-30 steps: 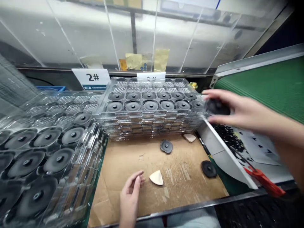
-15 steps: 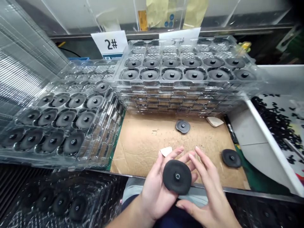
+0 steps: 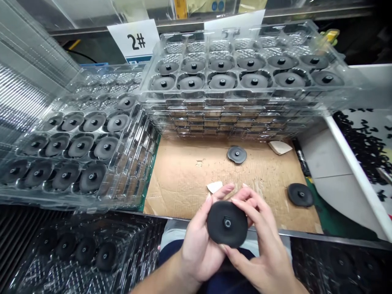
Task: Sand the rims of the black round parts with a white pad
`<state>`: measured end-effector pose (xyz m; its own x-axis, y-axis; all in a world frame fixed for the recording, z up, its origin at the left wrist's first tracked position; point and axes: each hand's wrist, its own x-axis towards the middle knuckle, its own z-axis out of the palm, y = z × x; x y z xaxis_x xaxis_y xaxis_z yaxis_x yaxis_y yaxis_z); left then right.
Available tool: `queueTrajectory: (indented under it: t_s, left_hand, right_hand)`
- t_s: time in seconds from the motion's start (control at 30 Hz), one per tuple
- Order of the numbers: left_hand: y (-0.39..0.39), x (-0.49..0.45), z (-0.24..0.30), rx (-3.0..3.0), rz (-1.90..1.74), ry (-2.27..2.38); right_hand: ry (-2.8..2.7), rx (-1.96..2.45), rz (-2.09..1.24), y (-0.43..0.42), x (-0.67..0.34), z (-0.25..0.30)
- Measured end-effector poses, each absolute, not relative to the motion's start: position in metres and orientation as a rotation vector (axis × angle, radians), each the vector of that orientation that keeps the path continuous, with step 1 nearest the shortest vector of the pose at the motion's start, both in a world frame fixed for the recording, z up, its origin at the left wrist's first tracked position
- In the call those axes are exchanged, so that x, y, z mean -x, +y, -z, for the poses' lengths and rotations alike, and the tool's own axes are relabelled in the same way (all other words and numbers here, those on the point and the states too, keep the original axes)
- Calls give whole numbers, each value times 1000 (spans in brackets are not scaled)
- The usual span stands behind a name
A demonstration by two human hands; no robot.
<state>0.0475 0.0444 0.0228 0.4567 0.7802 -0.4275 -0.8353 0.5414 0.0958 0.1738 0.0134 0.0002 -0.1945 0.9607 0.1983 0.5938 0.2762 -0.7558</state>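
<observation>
Black disc [image 3: 227,223] now drawn closer: left hand [image 3: 199,253] cups it from below, right hand [image 3: 260,249] curls around its rim, above cardboard sheet [image 3: 183,192]

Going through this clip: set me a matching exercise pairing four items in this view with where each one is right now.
Items:
1. Black disc
2. "2#" card
3. Pale wedge
4. Black scraps

Places:
A. In the white-edged bin
B. Behind the clear plastic trays
C. Between the left hand and right hand
D. On the brown cardboard

Pairs: 1-C, 2-B, 3-D, 4-A
</observation>
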Motion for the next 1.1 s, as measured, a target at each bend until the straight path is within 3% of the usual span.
queueTrajectory:
  t_s: [1.1]
  left_hand:
    - [38,-48,-18,243,-1080,742]
  right_hand:
    - [-1785,1402,-945,18,-168,7]
